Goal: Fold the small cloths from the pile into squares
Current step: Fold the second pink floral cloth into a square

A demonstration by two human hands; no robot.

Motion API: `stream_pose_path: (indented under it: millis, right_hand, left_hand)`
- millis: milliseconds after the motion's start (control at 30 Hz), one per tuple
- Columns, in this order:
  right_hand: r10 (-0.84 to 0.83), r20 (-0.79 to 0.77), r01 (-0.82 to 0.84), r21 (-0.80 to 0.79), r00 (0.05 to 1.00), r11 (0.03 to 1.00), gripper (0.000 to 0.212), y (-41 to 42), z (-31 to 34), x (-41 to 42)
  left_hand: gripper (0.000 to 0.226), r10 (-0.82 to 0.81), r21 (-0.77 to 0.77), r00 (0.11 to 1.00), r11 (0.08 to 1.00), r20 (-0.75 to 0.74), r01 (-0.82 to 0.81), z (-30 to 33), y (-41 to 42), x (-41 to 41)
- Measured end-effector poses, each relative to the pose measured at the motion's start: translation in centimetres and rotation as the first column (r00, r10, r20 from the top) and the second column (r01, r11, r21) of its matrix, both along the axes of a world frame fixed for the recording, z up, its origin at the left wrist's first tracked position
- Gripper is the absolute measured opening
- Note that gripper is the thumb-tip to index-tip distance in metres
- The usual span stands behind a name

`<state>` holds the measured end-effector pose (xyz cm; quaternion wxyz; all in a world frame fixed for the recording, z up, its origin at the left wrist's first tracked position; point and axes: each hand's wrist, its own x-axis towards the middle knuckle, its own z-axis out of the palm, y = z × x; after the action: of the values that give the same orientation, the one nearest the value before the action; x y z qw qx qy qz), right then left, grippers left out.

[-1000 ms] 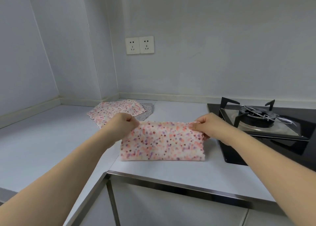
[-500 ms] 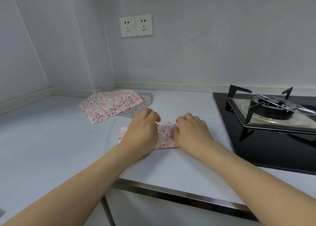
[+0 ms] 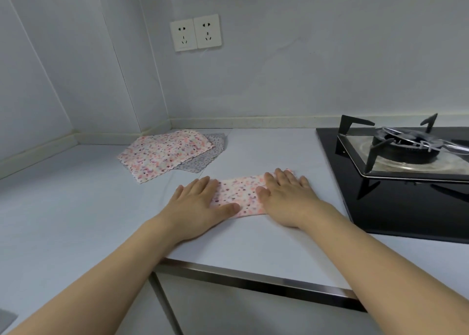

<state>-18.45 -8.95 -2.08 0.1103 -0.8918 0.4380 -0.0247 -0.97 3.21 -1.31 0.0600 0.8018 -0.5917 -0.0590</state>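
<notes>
A pale table [image 3: 266, 240] with a metal front edge meets a grey wall. A black gas stove [image 3: 396, 182] with a burner [image 3: 406, 145] sits at the right. A double wall socket [image 3: 196, 33] hangs above the corner.

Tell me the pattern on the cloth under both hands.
The cloth is white with small pink, orange and purple speckles, seen in the head view.

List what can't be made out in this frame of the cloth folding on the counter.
- Folded cloth, head view: both ends lie under the left hand and right hand, so its outline and fold count are hidden.
- Pile of cloths: layers overlap, so no count; a grey cloth shows only at its edges.
- Gas hob: cut off by the right edge.
- Socket markings: too small.
</notes>
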Motion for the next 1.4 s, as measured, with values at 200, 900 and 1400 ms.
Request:
stream_pose_path:
  millis: [200,900,1400]
  right_hand:
    - [0.102,0.0,-0.102,0.026,0.995,0.994,0.054,-1.9,0.3,-0.6]
    - [0.117,0.013,-0.116,-0.068,0.993,0.991,0.062,-0.6,0.0,-0.3]
    - [0.083,0.119,-0.046,-0.279,0.989,0.959,0.044,1.6,0.2,0.5]
  left_hand:
    - [0.077,-0.035,-0.125,0.999,0.992,-0.003,0.035,-0.2,-2.2,-2.6]
    - [0.062,-0.021,0.006,0.997,1.0,0.073,0.021,-0.8,-2.8,-1.9]
    - [0.062,0.138,0.066,0.988,0.987,0.075,-0.143,-0.8,-0.7,0.5]
